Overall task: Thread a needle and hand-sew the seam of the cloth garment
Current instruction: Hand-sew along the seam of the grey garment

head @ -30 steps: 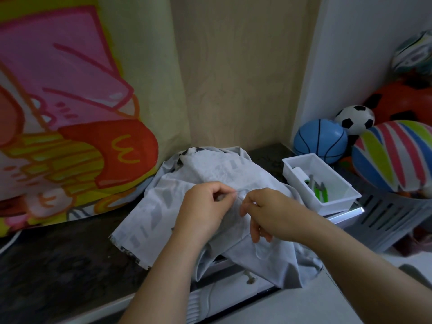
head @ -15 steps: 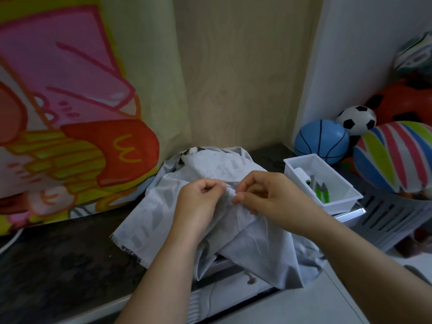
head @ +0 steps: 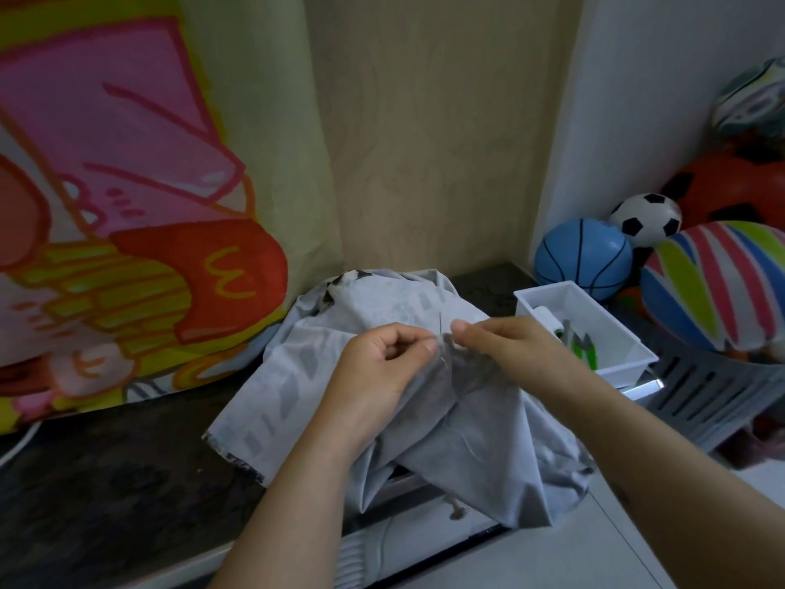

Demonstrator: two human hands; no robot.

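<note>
Garment (head: 293, 376): thin grey cloth, matt, creased. Tray (head: 631, 366) at 3 o'clock: white plastic, smooth, slight sheen. Countertop (head: 106, 482) at 8 o'clock: dark, mottled, stone-like. Striped ball (head: 722, 282): glossy.

Left grip (head: 382, 359), right grip (head: 505, 346) side by side, thumbs nearly touching, both pinching cloth (head: 297, 376).

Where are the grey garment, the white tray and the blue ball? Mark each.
grey garment (head: 272, 388), head view, flat left panel.
white tray (head: 628, 373), head view, front wall.
blue ball (head: 582, 257), head view, its middle.
</note>
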